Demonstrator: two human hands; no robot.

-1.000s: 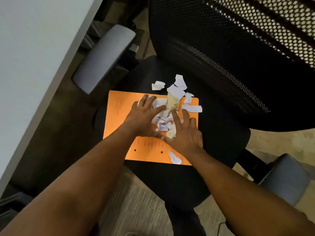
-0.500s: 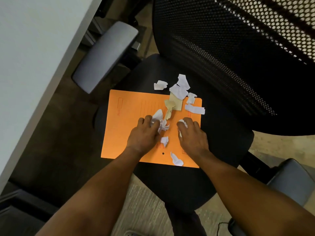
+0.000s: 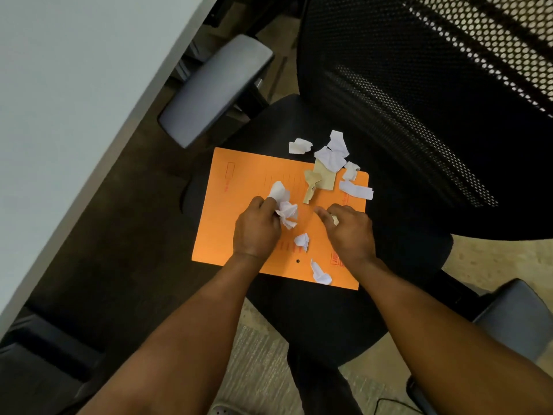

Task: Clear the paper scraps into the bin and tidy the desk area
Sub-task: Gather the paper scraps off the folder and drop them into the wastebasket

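Note:
An orange folder (image 3: 245,193) lies on the black seat of an office chair (image 3: 401,253). Several white paper scraps (image 3: 333,155) and a beige torn piece (image 3: 320,181) are scattered on its far end, partly on the seat. My left hand (image 3: 257,229) is closed around a bunch of white scraps (image 3: 285,212) over the folder's middle. My right hand (image 3: 351,232) is curled, with a small crumpled bit (image 3: 334,219) showing between its fingers. Two loose scraps, one (image 3: 302,241) between my hands and one (image 3: 320,274) by the near edge, lie on the folder.
A white desk top (image 3: 65,121) runs along the left. The chair's mesh backrest (image 3: 434,85) rises at the far right, a grey armrest (image 3: 215,88) at the far left and another armrest (image 3: 514,319) at the near right. Carpet shows below.
Both hands pulled back from the far pile toward me and closed, gathering scraps. The left hand lifted a bunch; a small scrap dropped between the hands.

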